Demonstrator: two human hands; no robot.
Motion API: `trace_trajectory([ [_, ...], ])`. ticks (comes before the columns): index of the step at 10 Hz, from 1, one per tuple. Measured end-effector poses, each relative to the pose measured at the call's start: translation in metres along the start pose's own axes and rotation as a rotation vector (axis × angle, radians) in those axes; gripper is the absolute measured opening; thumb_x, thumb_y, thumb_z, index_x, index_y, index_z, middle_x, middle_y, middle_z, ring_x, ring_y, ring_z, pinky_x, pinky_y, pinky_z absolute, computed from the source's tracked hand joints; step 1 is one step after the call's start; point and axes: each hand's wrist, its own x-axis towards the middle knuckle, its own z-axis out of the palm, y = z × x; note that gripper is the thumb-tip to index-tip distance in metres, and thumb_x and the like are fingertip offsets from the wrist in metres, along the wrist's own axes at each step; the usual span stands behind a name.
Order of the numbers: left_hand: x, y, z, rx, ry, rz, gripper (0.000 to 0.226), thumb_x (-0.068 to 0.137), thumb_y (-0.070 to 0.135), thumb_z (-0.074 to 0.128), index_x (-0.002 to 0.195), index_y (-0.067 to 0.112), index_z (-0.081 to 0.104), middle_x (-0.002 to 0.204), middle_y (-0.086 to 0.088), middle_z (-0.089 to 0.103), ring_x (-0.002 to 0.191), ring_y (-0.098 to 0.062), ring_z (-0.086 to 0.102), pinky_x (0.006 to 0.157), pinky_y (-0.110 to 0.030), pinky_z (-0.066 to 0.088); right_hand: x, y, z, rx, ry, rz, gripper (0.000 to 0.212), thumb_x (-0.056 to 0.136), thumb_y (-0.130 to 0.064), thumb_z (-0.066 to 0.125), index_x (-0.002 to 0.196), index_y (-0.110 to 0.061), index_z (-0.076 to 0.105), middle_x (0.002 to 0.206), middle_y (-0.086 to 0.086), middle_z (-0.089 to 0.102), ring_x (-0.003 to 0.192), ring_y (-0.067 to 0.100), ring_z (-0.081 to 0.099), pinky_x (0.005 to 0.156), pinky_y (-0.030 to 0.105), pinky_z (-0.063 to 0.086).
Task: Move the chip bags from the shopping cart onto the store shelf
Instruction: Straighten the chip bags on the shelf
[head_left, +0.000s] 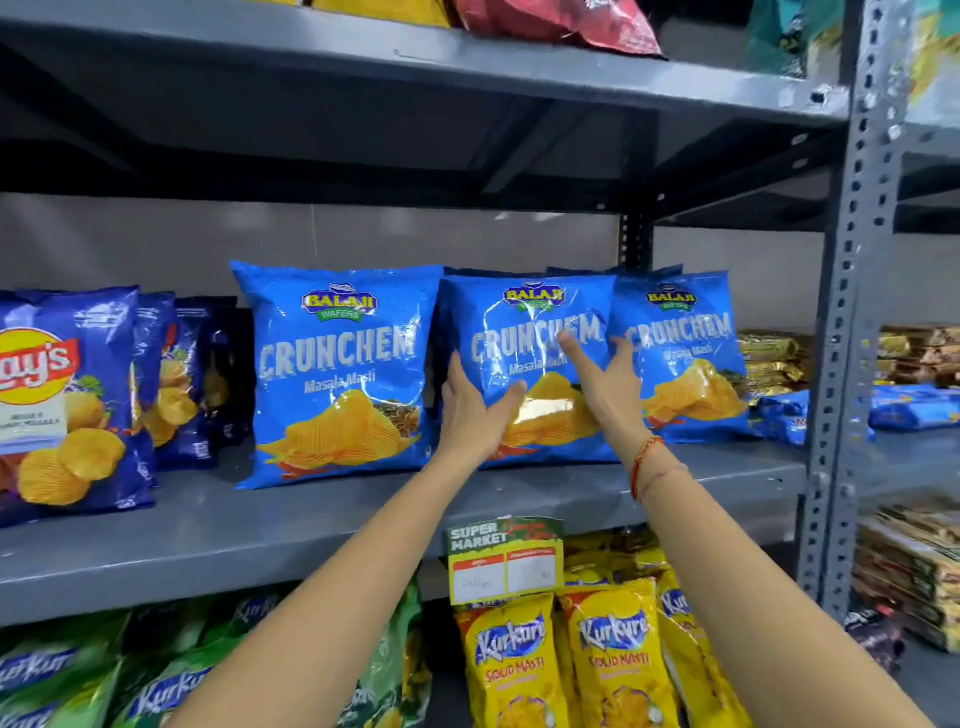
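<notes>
Blue middle Crunchem bag (498, 322) upright on grey shelf (260, 525) between two matching bags (337, 374), dead ahead, equally near both hands: left hand (467, 410) at its lower left edge (pinching or merely pressing, hard to tell), right hand (608, 384) flat on its front.

Three shiny blue Crunchem chip bags (337, 374) standing in a row on the grey metal shelf (311, 530). The middle bag (524, 322) has the left hand (470, 410) gripping its left edge, thumb over the front, and the right hand (608, 384) spread against its right edge.
</notes>
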Motion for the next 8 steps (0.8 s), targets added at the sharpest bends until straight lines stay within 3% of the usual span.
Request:
trace_trajectory([
  [1,0.017,-0.007,0.003,-0.201,0.0,-0.175,0.112,0.066,0.041,0.08,0.147,0.016,0.008,0.151,-0.007,0.032,0.134,-0.028,0.035,0.109,-0.047,0.033,0.004,0.007,0.001,0.019,-0.05,0.047,0.076,0.087,-0.053,0.058,0.145,-0.011,0.033,0.145,0.016,0.046,0.134,0.034,0.042,0.105,0.04,0.034],
  [2,0.019,-0.011,0.002,-0.284,0.025,-0.17,0.113,0.061,0.032,0.085,0.147,0.018,0.012,0.147,-0.007,0.037,0.13,-0.026,0.041,0.106,-0.047,0.039,0.003,0.008,0.003,0.089,-0.01,0.01,0.063,0.092,-0.044,0.057,0.141,-0.008,0.039,0.14,0.012,0.052,0.13,0.028,0.046,0.099,0.031,0.035],
  [3,0.018,-0.014,0.004,-0.331,0.075,-0.094,0.109,0.06,0.026,0.086,0.145,0.019,0.02,0.143,-0.005,0.043,0.127,-0.022,0.045,0.104,-0.047,0.042,0.003,0.005,0.004,0.154,-0.01,-0.048,0.056,0.093,-0.037,0.057,0.139,-0.008,0.042,0.117,-0.002,0.051,0.111,0.01,0.045,0.089,0.019,0.031],
  [4,0.018,-0.016,0.004,-0.346,0.089,-0.051,0.107,0.059,0.021,0.087,0.144,0.018,0.023,0.141,-0.005,0.045,0.125,-0.021,0.047,0.103,-0.047,0.043,0.005,0.008,0.005,0.197,-0.015,-0.072,0.05,0.092,-0.034,0.059,0.133,-0.009,0.047,0.109,-0.008,0.051,0.105,0.009,0.051,0.088,0.019,0.044],
  [5,0.018,-0.017,0.004,-0.312,0.066,-0.029,0.107,0.059,0.021,0.087,0.144,0.018,0.023,0.142,-0.005,0.044,0.127,-0.021,0.045,0.104,-0.048,0.042,0.006,0.017,0.009,0.214,-0.035,-0.043,0.054,0.092,-0.038,0.059,0.136,-0.01,0.044,0.116,-0.004,0.055,0.107,0.011,0.052,0.084,0.018,0.045],
  [6,0.01,-0.013,0.006,-0.239,0.081,-0.044,0.102,0.062,0.026,0.085,0.143,0.016,0.023,0.142,-0.005,0.044,0.128,-0.022,0.044,0.105,-0.045,0.041,0.003,0.021,0.006,0.207,-0.053,-0.022,0.062,0.089,-0.044,0.061,0.138,-0.011,0.042,0.122,-0.003,0.054,0.115,0.014,0.052,0.095,0.027,0.042],
  [7,0.001,-0.01,0.005,-0.128,0.118,-0.036,0.095,0.068,0.031,0.081,0.143,0.015,0.024,0.142,-0.005,0.045,0.127,-0.022,0.044,0.102,-0.036,0.04,0.0,0.02,0.004,0.163,-0.027,-0.046,0.064,0.089,-0.043,0.061,0.14,-0.011,0.038,0.122,-0.005,0.049,0.113,0.008,0.045,0.093,0.022,0.035],
  [8,-0.02,-0.002,0.002,-0.035,0.16,-0.003,0.095,0.074,0.032,0.076,0.145,0.016,0.016,0.149,-0.009,0.03,0.134,-0.026,0.033,0.106,-0.039,0.033,-0.006,0.013,-0.006,0.157,0.098,-0.106,0.066,0.087,-0.048,0.061,0.137,-0.012,0.04,0.129,0.007,0.054,0.116,0.018,0.052,0.094,0.028,0.042],
])
